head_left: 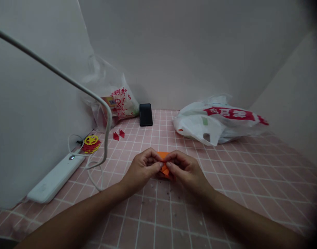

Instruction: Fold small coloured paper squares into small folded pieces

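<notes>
An orange piece of folded paper [164,169] is held between my two hands, just above the pink tiled surface. My left hand [145,165] pinches its left side between thumb and fingers. On the right side, my right hand [185,166] pinches it the same way, and the two thumb tips almost meet at its middle. Creased flaps show below the thumbs, and a flat orange part shows behind the fingertips. The fingers cover much of the paper's sides.
Two small red folded pieces [118,135] lie left of centre, near a black phone [146,114]. Plastic bags stand at back left [122,103] and back right [200,121]. At left are yellow and red cut-outs [91,141], a white power strip [55,176] and a looping white cable [109,121].
</notes>
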`<action>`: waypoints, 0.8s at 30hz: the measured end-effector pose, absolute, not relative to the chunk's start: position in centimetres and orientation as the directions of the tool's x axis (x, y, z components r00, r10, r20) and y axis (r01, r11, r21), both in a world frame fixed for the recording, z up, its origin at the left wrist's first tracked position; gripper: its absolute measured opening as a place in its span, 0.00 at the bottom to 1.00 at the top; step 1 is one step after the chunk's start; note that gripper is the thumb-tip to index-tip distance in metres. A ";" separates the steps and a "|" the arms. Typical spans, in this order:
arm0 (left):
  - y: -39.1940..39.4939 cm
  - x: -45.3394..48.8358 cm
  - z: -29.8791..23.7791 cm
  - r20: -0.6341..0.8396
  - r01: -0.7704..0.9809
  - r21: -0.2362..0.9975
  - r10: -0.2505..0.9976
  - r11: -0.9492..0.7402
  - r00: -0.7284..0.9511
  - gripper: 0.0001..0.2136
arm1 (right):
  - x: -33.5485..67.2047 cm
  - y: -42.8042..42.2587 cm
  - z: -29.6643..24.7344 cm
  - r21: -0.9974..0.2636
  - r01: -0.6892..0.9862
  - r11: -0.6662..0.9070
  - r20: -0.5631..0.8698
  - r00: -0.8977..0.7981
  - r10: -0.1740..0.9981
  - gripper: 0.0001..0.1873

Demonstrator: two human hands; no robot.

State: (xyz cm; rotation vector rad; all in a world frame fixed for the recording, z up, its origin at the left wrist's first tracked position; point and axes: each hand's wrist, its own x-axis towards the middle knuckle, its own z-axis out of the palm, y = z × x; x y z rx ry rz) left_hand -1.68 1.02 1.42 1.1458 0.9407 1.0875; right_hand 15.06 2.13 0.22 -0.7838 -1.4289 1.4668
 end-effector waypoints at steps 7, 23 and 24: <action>1.0 -1.7 0.8 -0.085 -0.273 0.950 0.966 0.152 0.243 0.07 | 15.2 2.2 0.0 -0.981 -0.192 0.036 0.108 -0.377 0.920 0.04; 0.8 -1.6 1.1 -0.022 -0.185 0.980 0.961 0.076 0.276 0.08 | 14.9 2.1 0.9 -0.986 -0.106 0.129 0.160 -0.379 0.911 0.03; 0.9 -1.6 1.1 -0.043 -0.200 0.974 0.959 0.102 0.280 0.09 | 14.9 2.1 0.9 -0.985 -0.113 0.127 0.161 -0.374 0.913 0.02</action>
